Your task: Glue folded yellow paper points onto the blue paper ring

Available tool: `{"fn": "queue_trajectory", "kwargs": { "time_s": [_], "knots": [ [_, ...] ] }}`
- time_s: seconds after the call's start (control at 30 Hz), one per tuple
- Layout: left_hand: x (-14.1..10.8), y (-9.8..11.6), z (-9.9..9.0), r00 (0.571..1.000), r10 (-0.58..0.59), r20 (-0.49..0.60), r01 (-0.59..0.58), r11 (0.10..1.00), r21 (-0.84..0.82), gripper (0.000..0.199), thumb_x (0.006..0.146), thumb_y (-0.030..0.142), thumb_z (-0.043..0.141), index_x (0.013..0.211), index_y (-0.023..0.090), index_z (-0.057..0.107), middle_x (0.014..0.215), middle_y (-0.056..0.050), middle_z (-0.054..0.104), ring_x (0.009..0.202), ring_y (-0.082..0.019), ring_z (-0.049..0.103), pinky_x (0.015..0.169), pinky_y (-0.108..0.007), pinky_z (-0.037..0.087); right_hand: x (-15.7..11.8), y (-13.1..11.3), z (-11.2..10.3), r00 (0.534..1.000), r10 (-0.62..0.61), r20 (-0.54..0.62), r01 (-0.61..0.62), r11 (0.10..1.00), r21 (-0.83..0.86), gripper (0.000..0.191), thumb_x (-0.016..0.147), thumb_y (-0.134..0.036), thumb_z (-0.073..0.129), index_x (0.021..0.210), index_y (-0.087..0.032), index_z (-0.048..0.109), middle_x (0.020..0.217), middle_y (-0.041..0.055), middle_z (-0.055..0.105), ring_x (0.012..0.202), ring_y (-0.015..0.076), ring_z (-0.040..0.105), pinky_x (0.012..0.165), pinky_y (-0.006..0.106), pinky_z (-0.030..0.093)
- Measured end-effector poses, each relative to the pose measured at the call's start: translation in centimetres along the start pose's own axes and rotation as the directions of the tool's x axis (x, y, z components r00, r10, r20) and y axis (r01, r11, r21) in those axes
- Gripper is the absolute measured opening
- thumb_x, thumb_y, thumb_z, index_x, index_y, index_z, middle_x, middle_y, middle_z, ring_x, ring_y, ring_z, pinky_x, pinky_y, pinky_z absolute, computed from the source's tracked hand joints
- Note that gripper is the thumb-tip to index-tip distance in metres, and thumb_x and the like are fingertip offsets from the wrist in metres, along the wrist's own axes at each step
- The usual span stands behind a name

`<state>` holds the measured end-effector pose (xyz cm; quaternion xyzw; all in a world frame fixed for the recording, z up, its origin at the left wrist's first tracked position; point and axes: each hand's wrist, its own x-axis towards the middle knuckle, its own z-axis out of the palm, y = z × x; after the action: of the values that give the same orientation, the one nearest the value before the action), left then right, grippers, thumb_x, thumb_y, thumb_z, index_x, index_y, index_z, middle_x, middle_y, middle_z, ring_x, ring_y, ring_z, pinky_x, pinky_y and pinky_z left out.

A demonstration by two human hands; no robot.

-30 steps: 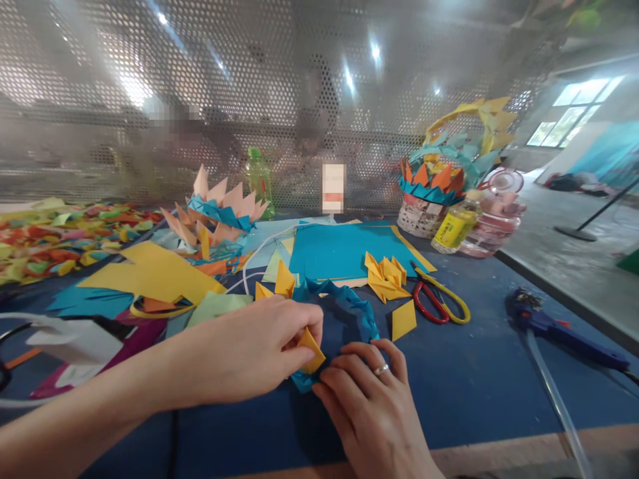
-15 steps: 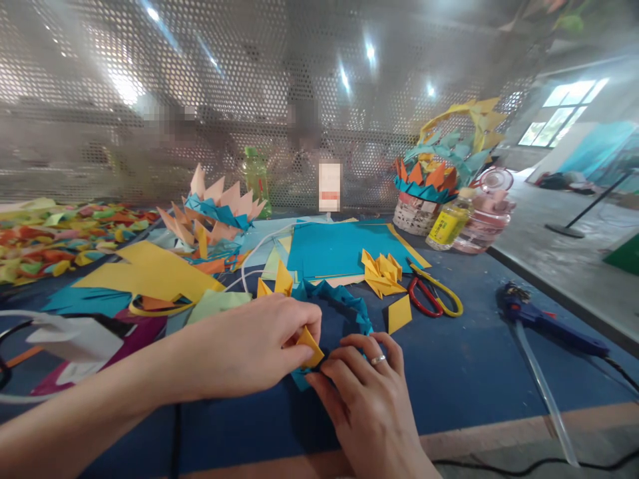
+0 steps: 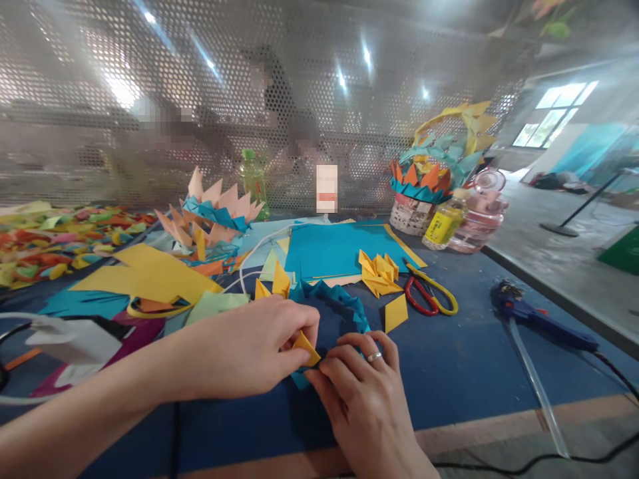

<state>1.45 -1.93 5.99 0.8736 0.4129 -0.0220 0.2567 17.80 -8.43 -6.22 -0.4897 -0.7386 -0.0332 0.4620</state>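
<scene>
Between the thumb and fingers of my left hand [image 3: 259, 342] is a folded yellow paper piece [image 3: 306, 348], its tip pointing to the lower right. My right hand [image 3: 367, 386], with a ring on one finger, pinches the blue folded paper band [image 3: 344, 294] at its near side. That band curves away behind both hands, and its near part is mostly covered by my fingers. Yellow folded points [image 3: 274, 283] stand up just past my left wrist. Several more yellow folded pieces [image 3: 379, 271] lie in a cluster beyond my right hand, with a flat yellow diamond [image 3: 396, 313] nearby.
Scissors [image 3: 430, 291] lie right of the yellow pieces. A blue glue gun [image 3: 544, 316] with a clear stick rests near the right edge. Blue sheets [image 3: 339, 247] lie at the back. Bottles [image 3: 446, 223] stand at back right, a white charger [image 3: 80, 339] at left.
The whole view has shifted slightly. Both hands keep the same grip on the yellow piece and the blue band, with hardly any movement.
</scene>
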Motion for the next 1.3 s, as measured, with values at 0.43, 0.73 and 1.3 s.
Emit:
{"fn": "queue_trajectory", "kwargs": {
  "time_s": [0.43, 0.73, 1.3],
  "knots": [
    [-0.07, -0.23, -0.06, 0.998, 0.055, 0.008, -0.055, 0.998, 0.014, 0.010, 0.083, 0.018, 0.051, 0.074, 0.023, 0.053, 0.069, 0.004, 0.063, 0.061, -0.013, 0.055, 0.054, -0.025, 0.034, -0.10, -0.07, 0.11, 0.999, 0.031, 0.015, -0.031, 0.999, 0.017, 0.023, 0.093, -0.027, 0.065, 0.071, -0.023, 0.062, 0.071, -0.0053, 0.069, 0.088, 0.0176, 0.065, 0.097, 0.040, 0.031],
    [-0.19, 0.37, -0.66, 0.997, 0.046, 0.056, -0.046, 0.999, 0.002, 0.005, 0.082, 0.020, 0.054, 0.079, 0.024, 0.057, 0.070, 0.005, 0.063, 0.060, -0.012, 0.055, 0.052, -0.023, 0.034, 0.13, -0.20, -0.01, 0.999, 0.032, 0.009, -0.033, 0.999, 0.017, 0.022, 0.092, -0.025, 0.065, 0.071, -0.023, 0.061, 0.072, -0.0043, 0.069, 0.087, 0.0184, 0.064, 0.096, 0.040, 0.031],
    [-0.36, 0.48, -0.39, 0.999, 0.012, 0.050, -0.011, 1.000, -0.013, 0.012, 0.083, 0.020, 0.049, 0.083, 0.025, 0.060, 0.070, 0.004, 0.065, 0.059, -0.013, 0.056, 0.052, -0.023, 0.034, -0.10, -0.42, -0.28, 0.997, 0.064, 0.047, -0.066, 0.997, 0.033, 0.009, 0.086, -0.026, 0.071, 0.080, -0.024, 0.064, 0.078, -0.0023, 0.070, 0.092, 0.0215, 0.063, 0.102, 0.043, 0.028]
  ]
}}
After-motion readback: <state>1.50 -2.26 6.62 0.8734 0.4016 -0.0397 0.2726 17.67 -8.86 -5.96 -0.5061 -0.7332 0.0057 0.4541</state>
